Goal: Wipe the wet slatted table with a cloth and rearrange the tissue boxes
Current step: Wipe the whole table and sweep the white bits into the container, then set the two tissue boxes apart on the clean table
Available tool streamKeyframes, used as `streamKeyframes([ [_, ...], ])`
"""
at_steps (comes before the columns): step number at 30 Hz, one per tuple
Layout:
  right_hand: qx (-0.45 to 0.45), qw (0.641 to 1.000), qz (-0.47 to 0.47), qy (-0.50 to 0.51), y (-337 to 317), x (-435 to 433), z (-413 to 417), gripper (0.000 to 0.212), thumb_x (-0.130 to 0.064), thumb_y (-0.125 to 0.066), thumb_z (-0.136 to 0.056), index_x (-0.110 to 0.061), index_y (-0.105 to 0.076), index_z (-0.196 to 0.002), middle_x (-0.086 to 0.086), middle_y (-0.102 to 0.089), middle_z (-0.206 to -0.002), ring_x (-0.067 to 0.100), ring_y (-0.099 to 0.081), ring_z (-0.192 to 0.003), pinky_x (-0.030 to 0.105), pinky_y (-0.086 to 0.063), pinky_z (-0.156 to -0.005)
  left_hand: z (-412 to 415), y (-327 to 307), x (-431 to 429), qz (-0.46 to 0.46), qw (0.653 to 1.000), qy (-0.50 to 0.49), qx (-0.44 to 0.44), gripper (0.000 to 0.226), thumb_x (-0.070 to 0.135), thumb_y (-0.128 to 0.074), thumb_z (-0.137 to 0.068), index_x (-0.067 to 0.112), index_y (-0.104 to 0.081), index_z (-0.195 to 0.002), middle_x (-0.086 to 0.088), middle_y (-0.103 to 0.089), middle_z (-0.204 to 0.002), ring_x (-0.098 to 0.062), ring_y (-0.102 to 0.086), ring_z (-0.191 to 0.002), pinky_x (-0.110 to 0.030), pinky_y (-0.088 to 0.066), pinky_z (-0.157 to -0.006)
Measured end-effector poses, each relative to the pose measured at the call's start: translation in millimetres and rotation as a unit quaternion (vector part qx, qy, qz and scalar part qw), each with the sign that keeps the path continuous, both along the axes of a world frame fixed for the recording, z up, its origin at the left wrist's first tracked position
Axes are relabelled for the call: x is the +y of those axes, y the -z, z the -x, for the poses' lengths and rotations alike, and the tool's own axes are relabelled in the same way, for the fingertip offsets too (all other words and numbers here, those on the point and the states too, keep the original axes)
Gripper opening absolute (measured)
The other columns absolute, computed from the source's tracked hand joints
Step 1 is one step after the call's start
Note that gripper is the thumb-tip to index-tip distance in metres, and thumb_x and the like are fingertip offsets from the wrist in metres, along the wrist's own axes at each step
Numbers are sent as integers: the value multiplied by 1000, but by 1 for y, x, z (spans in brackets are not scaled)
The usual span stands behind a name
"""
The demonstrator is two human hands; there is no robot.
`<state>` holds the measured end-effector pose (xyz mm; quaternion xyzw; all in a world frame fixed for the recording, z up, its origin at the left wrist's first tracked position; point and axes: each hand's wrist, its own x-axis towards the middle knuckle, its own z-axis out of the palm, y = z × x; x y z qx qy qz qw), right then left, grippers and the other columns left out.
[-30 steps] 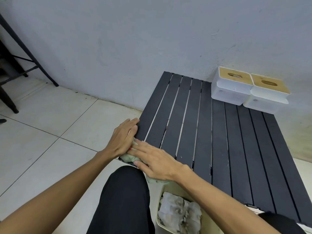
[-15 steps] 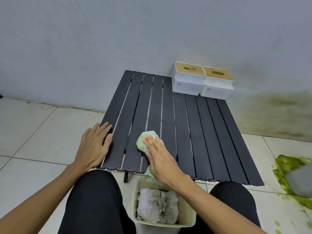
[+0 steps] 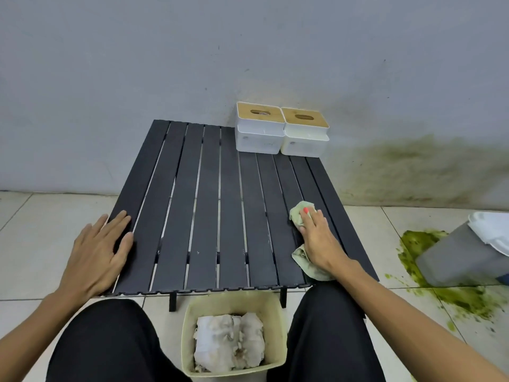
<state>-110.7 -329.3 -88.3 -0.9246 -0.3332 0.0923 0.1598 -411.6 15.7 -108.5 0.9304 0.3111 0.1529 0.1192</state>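
From the head camera, the right hand (image 3: 319, 238) lies flat, fingers straight, pressing a crumpled pale green cloth (image 3: 298, 213) onto the near right slats of the low black slatted table (image 3: 209, 202). It grasps nothing; the cloth is pinned under the palm, with one bunch showing past the fingertips and a tail trailing toward the near edge. The left hand (image 3: 96, 252) is also spread flat and empty, on the table's near left corner, seemingly steadying it.

The wipe would probably go best in strokes along the slats, with even pressure, so that the cloth does not snag in the gaps, and with the tail gathered under the palm.

Two white tissue boxes with tan wooden lids (image 3: 260, 133) stand touching side by side at the far right corner, against the grey wall. They cover slats that cannot be wiped until they are moved. A cream plastic bin (image 3: 187, 340) holding crumpled white paper (image 3: 228, 343) sits on the floor between the person's knees, just below the table's near edge. On the tiles to the right, a grey container with a white lid (image 3: 454, 260) rests in a green spill (image 3: 413, 244), well clear of the table.
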Motion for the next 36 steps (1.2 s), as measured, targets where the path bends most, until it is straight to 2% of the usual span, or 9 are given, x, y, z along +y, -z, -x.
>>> streamKeyframes([
  [7, -9, 999, 21, 38, 0, -52, -15, 52, -18, -29, -109, -8, -15, -158, 10, -5, -167, 30, 3, -155, 37, -5, -125, -8, -8, 1, -40, 999, -7, 11, 66, 54, -19, -95, 15, -51, -138, -2, -46, -148, -25, -27, -144, -18, 10, -111],
  [11, -12, 999, 16, 39, 4, -65, -15, 57, -39, -24, -107, -12, -19, -158, 8, -10, -167, 29, -1, -155, 40, -4, -126, -34, -23, -5, -47, 998, 0, -28, 61, 49, -24, -94, 16, -52, -137, -4, -48, -146, -26, -30, -142, -18, 6, -111],
  [14, -27, 999, -18, 43, -1, -62, -13, 72, -65, -11, -99, -24, -24, -156, -2, -15, -166, 23, -4, -155, 46, -8, -125, -57, -30, -11, -46, 998, 20, -41, 60, 48, -27, -93, 14, -52, -136, -5, -49, -145, -25, -31, -142, -30, -10, -114],
  [17, -58, 991, -91, 80, -25, -48, -14, 71, -66, -26, -97, -23, -34, -154, -5, -26, -162, 20, -15, -152, 43, -18, -124, -83, -39, -17, -22, 997, 42, -59, 62, 48, -31, -91, 13, -50, -138, -7, -51, -143, -27, -35, -140, -44, -23, -114],
  [20, -77, 982, -153, 79, -49, -23, -26, 71, -59, -54, -92, -23, -37, -151, -3, -39, -152, 18, -38, -139, 34, -35, -111, -114, -53, -25, 38, 993, 58, -100, 59, 41, -45, -91, 18, -39, -145, -5, -47, -147, -25, -40, -137, -43, -31, -110],
  [24, -20, 981, -182, 65, -67, 27, -57, 88, -65, -66, -80, -35, -25, -151, -10, -29, -153, 19, -51, -128, 47, -51, -99, -164, -69, -27, 133, 977, 79, -149, 77, 33, -60, -89, 34, -15, -151, 7, -26, -157, -16, -30, -142, -42, -30, -114],
  [26, -13, 981, -186, 52, -73, 57, -75, 99, -70, -67, -74, -36, -18, -153, -11, -23, -157, 23, -50, -130, 53, -50, -100, -193, -77, -23, 148, 969, 95, -174, 84, 32, -63, -87, 36, -11, -152, 9, -21, -158, -12, -25, -143, -39, -28, -114],
  [29, -24, 982, -180, 42, -78, 104, -104, 109, -64, -74, -74, -32, -10, -156, -6, -16, -163, 26, -36, -143, 59, -40, -110, -240, -93, -14, 160, 960, 108, -202, 94, 30, -69, -82, 37, -6, -152, 7, -17, -159, -12, -22, -145, -37, -27, -115],
  [36, -63, 982, -175, 45, -79, 184, -170, 117, -54, -80, -75, -25, -3, -158, -2, -10, -166, 28, -30, -147, 52, -39, -109, -338, -104, 20, 163, 953, 135, -215, 108, 39, -77, -76, 32, -2, -153, 1, -10, -161, -16, -11, -148, -44, -23, -114],
])
